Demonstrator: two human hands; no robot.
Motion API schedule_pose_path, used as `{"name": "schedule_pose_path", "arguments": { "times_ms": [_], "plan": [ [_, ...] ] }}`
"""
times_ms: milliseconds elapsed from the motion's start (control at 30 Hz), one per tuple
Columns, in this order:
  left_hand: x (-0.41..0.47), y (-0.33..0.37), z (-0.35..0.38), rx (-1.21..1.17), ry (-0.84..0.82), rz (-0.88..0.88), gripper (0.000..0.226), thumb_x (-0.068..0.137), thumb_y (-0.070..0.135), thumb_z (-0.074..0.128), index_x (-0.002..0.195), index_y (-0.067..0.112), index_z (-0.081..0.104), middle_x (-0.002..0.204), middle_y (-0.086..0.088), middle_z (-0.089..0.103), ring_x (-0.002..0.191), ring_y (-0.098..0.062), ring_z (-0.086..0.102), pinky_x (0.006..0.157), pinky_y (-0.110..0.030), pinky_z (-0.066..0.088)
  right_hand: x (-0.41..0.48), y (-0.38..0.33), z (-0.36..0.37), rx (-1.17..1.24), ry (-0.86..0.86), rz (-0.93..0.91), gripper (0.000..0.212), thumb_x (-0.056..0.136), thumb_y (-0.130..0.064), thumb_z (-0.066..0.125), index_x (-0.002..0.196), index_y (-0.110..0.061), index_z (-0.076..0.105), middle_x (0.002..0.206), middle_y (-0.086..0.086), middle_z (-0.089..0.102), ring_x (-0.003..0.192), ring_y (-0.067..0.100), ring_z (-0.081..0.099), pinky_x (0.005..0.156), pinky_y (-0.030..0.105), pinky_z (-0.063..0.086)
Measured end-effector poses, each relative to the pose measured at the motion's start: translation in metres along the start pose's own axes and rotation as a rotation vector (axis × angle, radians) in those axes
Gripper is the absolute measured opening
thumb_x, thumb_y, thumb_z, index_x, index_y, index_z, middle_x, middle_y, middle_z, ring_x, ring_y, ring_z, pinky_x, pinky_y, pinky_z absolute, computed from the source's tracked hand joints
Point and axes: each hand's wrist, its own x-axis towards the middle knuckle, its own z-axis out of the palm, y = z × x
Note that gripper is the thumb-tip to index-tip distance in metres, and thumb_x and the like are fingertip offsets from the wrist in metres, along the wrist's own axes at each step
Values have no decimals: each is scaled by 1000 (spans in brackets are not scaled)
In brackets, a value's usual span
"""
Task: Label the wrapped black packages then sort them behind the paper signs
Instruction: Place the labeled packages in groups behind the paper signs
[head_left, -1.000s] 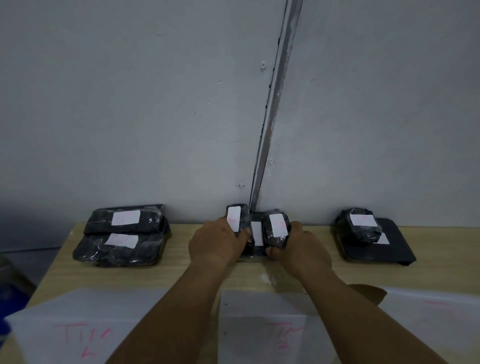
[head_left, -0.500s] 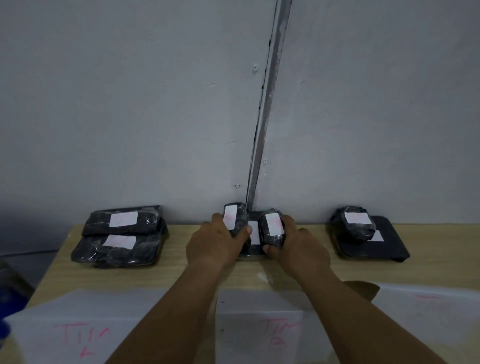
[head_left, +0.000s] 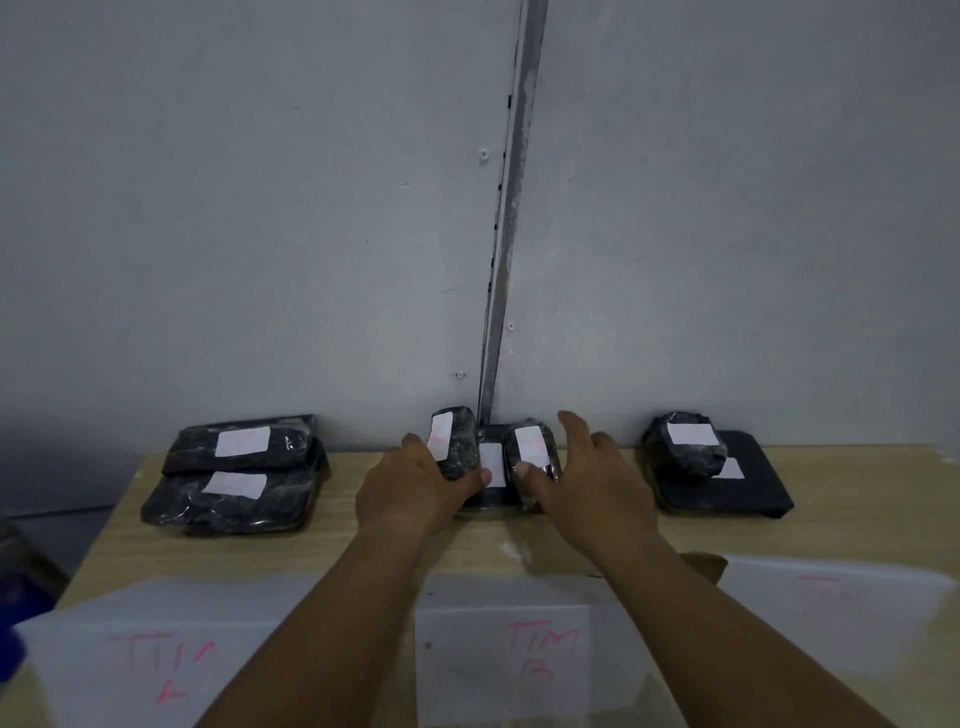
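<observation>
ref: middle sign (head_left: 519, 654) | just behind it on the desk (head_left: 337, 551): left package (head_left: 460, 452) and right package (head_left: 540, 457) side by side atop a flat package (head_left: 491, 462), labels readable | left hand (head_left: 410, 493) fingers (head_left: 411, 442) grasp left package, likely steadying it | right hand (head_left: 587, 493) fingers (head_left: 571, 423) splayed loose, thumb touching right package

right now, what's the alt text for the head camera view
Two hands reach to the back of a wooden table, behind the middle paper sign: the left hand grips a small labelled black package, the right hand, fingers spread, touches a second package with its thumb. A left stack and a right stack of labelled packages flank them.
</observation>
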Motion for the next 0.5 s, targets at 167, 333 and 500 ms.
{"name": "schedule_pose_path", "arguments": {
  "times_ms": [167,333,500],
  "plan": [
    [-14,4,-10,-3,59,11,81,69,80,57,117,14,48,118,-9,57,109,-28,57,77,-36,48,-26,3,-22,103,94,-73,51,89,-56,52,133,-33,43,116,-2,55,102,20,57,72,32,45],
    [-61,5,-22,-125,268,119,75,82,59,64,138,12,45,126,-13,56,116,-32,53,90,-41,46,-69,34,-40,182,94,-144,34,88,-55,55,115,-33,60,94,-14,57,81,6,55,73,29,46],
    [-167,11,-5,-295,394,545,35,89,45,63,113,19,62,92,6,58,73,-1,48,64,-14,38,-136,92,-56,226,-43,-189,23,89,-48,56,104,-33,64,75,-17,59,65,0,56,64,25,51]
  ]
}}
